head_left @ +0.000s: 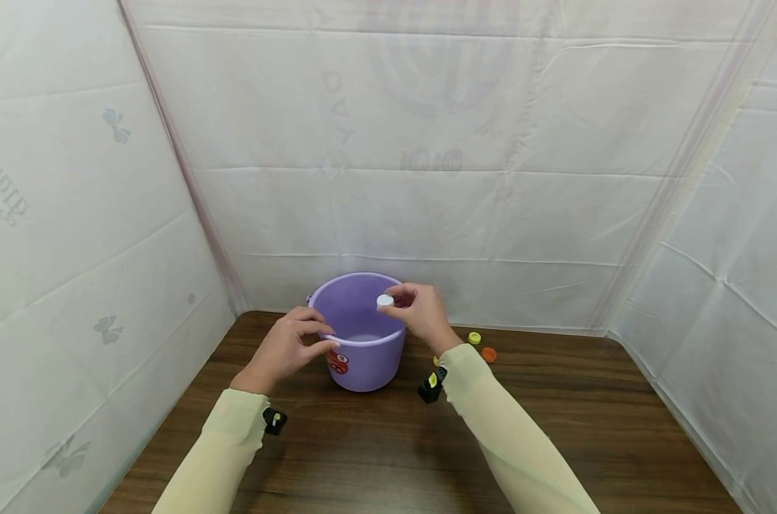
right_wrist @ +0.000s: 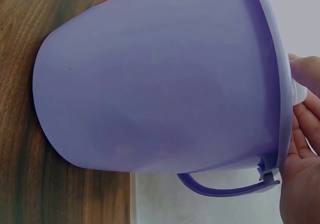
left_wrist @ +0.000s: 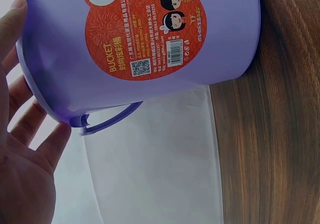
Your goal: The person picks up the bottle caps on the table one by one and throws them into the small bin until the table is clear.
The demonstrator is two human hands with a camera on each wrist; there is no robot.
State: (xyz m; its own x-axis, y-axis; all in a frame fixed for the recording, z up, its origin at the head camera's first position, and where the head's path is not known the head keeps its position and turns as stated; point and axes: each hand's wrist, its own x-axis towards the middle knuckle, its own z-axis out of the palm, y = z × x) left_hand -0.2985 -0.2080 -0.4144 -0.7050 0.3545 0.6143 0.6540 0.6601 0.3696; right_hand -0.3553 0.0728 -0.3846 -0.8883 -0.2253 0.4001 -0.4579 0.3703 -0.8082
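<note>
A purple plastic bucket [head_left: 370, 370] stands upright on the wooden table, its red label [left_wrist: 145, 31] facing the left wrist view. My left hand [head_left: 285, 351] holds the near left part of the bucket's rim, thumb outside and fingers over the inner side. Over the right side of the bucket's mouth, my right hand [head_left: 423, 313] pinches a white bottle cap [head_left: 384, 301] between thumb and fingers. From the right wrist, the cap [right_wrist: 299, 92] is partly hidden behind the rim. No object shows on the part of the bucket's floor that is visible.
Right of the bucket lie a yellow cap [head_left: 474, 338] and an orange cap [head_left: 489, 355]. Another small yellow piece [head_left: 436, 361] is half hidden by the right wrist. White sheeting [head_left: 427, 214] hangs around the back and sides of the table [head_left: 349, 457].
</note>
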